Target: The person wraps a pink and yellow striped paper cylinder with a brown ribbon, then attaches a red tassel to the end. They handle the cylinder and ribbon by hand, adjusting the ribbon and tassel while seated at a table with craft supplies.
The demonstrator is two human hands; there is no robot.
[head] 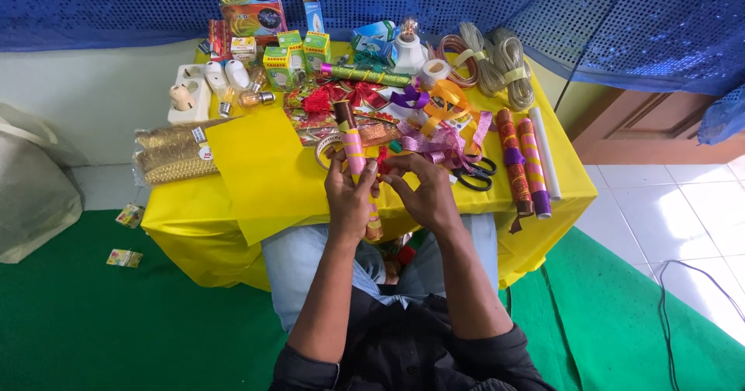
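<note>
on the far left a grey bag (31,189) slumps on the green floor (116,329), with two small packets (128,236) near it. on the yellow table (256,181), gold trim (172,154) lies at the left edge, a white socket strip (188,92) and bulbs (233,84) behind it, and small boxes (291,50) further back. the left hand (349,197) is clamped round a pink roll (355,158), held upright over the table's near edge, above the lap. the right hand (427,189) is close against it, fingertips pinching at the roll's side; i cannot tell what they grip. right of the hands lie purple ribbon (442,139), black scissors (475,175), two patterned rolls (524,162), and wire coils (497,65) at the back.
</note>
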